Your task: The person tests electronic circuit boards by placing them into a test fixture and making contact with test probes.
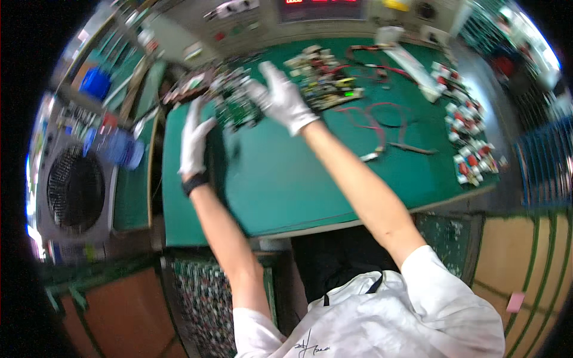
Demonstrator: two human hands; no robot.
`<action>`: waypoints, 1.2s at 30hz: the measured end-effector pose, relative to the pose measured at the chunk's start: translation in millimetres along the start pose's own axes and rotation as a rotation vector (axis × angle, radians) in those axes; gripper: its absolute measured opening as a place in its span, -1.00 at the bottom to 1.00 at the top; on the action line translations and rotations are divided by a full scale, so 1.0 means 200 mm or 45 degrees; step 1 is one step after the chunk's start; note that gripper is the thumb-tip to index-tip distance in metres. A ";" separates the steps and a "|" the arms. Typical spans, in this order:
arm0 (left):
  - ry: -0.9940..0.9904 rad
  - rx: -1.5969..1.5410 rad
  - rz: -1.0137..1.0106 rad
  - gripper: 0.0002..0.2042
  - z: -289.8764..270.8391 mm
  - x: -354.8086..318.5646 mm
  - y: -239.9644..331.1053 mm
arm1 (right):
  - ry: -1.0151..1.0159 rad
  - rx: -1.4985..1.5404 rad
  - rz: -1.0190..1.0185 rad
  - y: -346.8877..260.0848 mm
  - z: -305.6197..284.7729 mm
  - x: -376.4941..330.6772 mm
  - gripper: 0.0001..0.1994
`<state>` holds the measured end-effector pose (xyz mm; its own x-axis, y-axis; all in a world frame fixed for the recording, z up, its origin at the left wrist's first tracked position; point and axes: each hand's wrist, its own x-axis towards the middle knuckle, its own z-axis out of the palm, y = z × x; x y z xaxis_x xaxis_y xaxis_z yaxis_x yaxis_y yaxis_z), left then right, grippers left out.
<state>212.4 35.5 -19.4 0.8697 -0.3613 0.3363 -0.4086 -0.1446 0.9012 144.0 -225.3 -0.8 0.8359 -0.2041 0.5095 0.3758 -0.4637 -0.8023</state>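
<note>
Two gloved hands at a green circuit board, far-left part of the tabletop.

Fingers of the right hand (280, 98) are spread and partly curled over the board's right edge; whether they actually grip it cannot be told, the frame being blurred there. The left hand (194, 143), fingers extended upward and close together, stands against the near-left side of the green circuit board (237, 104), seemingly steadying it; contact is not certain. The board sits tilted between both palms, raised off the green tabletop (298, 179), which would keep its components clear of the surface (a judgement only). Just beside it to the right lies a second populated board (325, 80), with red wire leads (382, 116) beyond, and small red-and-white parts (468, 140) ranged along the right edge, well apart from the hands.
</note>
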 end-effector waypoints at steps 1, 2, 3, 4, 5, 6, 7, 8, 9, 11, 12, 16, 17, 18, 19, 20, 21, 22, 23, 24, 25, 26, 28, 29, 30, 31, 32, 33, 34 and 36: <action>0.022 0.047 0.031 -0.28 0.00 -0.01 0.05 | 0.047 -0.041 -0.109 -0.01 -0.03 -0.04 0.17; 0.228 -0.048 0.010 -0.31 0.07 -0.04 0.19 | 0.116 -0.061 -0.171 -0.06 -0.07 -0.12 0.12; 0.451 -0.117 -0.043 -0.34 0.04 -0.16 0.28 | 0.027 -0.016 -0.141 -0.23 -0.11 -0.24 0.10; 0.413 0.211 0.059 -0.32 -0.25 -0.23 0.15 | -0.059 0.191 -0.234 -0.47 -0.17 -0.38 0.05; 0.392 -0.078 0.119 -0.25 -0.21 -0.24 0.18 | -0.036 -0.037 -0.394 -0.52 -0.31 -0.54 0.00; 0.356 -0.349 0.297 -0.19 0.09 -0.33 0.51 | -0.035 -0.256 -0.534 -0.52 -0.47 -0.68 -0.04; 0.270 -0.624 0.289 -0.15 0.13 -0.36 0.54 | -0.143 -0.336 -0.673 -0.54 -0.64 -0.81 -0.10; 0.178 -0.049 0.442 -0.19 0.23 -0.49 0.66 | -0.262 -0.374 -0.815 -0.56 -0.77 -0.93 -0.15; 0.099 0.165 0.479 -0.24 0.32 -0.59 0.72 | -0.309 -0.306 -0.873 -0.50 -0.89 -1.06 -0.21; -0.115 0.561 0.515 -0.31 0.39 -0.77 0.76 | -0.444 -0.284 -0.859 -0.35 -1.10 -1.23 -0.26; -0.267 0.694 0.607 -0.33 0.41 -0.81 0.74 | -0.477 -0.350 -0.772 -0.31 -1.17 -1.25 -0.24; -0.482 0.731 0.367 -0.29 0.55 -0.85 0.57 | -0.571 -0.361 -0.747 -0.24 -1.12 -1.18 -0.19; -0.542 0.844 0.375 -0.28 0.60 -0.84 0.57 | -0.513 -0.390 -0.779 -0.25 -1.09 -1.19 -0.22; -0.600 0.957 0.380 -0.27 0.64 -0.83 0.57 | -0.456 -0.418 -0.811 -0.26 -1.07 -1.20 -0.25; -0.588 0.986 0.413 -0.23 0.65 -0.83 0.56 | -0.440 -0.419 -0.816 -0.28 -1.08 -1.21 -0.25; -0.591 0.995 0.423 -0.23 0.67 -0.83 0.56 | -0.366 -0.432 -0.830 -0.30 -1.10 -1.22 -0.30; -0.560 0.958 0.408 -0.22 0.68 -0.83 0.55 | -0.296 -0.445 -0.842 -0.31 -1.11 -1.22 -0.35; -0.522 0.927 0.383 -0.21 0.66 -0.84 0.53 | -0.017 -0.442 -0.944 -0.33 -1.16 -1.17 -0.53; -0.496 0.910 0.384 -0.20 0.63 -0.85 0.50 | 0.123 -0.499 -0.930 -0.37 -1.27 -1.11 -0.67; -0.486 0.917 0.377 -0.20 0.63 -0.85 0.52 | 0.263 -0.721 -0.876 -0.40 -1.42 -1.06 -0.74; -0.504 0.952 0.385 -0.20 0.64 -0.84 0.54 | 0.445 -0.949 -0.743 -0.36 -1.56 -1.00 -0.75; -0.513 1.001 0.382 -0.20 0.62 -0.85 0.56 | 0.483 -1.058 -0.584 -0.28 -1.70 -0.94 -0.75; -0.494 1.016 0.384 -0.19 0.63 -0.84 0.57 | 0.542 -1.317 0.156 -0.22 -1.95 -0.81 -0.52; -0.488 1.001 0.386 -0.19 0.63 -0.85 0.57 | 0.328 -1.554 0.512 -0.17 -2.03 -0.75 -0.34; -0.486 0.975 0.399 -0.19 0.65 -0.83 0.57 | 0.340 -1.709 0.452 -0.01 -2.12 -0.75 -0.18; -0.492 0.993 0.374 -0.19 0.67 -0.83 0.60 | 0.210 -1.637 0.591 -0.01 -2.12 -0.73 -0.09; -0.486 1.013 0.400 -0.20 0.67 -0.83 0.59 | 0.122 -1.562 0.689 0.00 -2.13 -0.71 -0.08; -0.478 1.004 0.398 -0.20 0.67 -0.83 0.59 | 0.129 -1.569 0.740 0.07 -2.11 -0.70 -0.12; -0.472 0.992 0.394 -0.21 0.68 -0.83 0.59 | 0.132 -1.577 0.794 0.11 -2.08 -0.70 -0.15; -0.457 0.986 0.394 -0.21 0.67 -0.83 0.58 | 0.056 -1.575 0.827 0.15 -2.09 -0.69 -0.21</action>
<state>-17.2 -45.1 -8.7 0.6047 -0.7334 0.3107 -0.7942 -0.5256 0.3051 -127.1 -571.4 36.2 0.7006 -0.6893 0.1846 -0.6808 -0.7232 -0.1165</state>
